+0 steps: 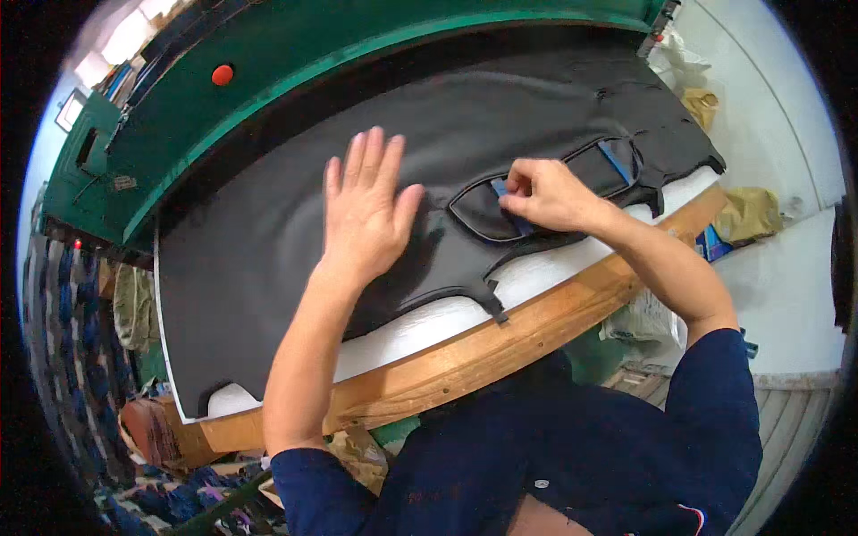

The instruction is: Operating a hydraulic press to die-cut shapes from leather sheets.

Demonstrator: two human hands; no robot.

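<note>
A large black sheet, like leather or vinyl (259, 259), is spread over a white board (420, 326), with notches cut out of its near edge. On the sheet lies a long, pointed metal cutting die (472, 232) with blue crossbars (617, 163). My right hand (550, 196) is closed on the die's left crossbar, fingertips pinching it from above. My left hand (365, 210) is left of the die, over the sheet, palm down with fingers stretched out. Whether it touches the sheet I cannot tell. It holds nothing.
A green machine beam (295, 116) with a red button (222, 75) spans the far side. A wooden edge (483, 357) runs along the near side, against my body. Bags (746, 214) lie at the right, and a dark patterned cloth (76, 357) hangs at the left.
</note>
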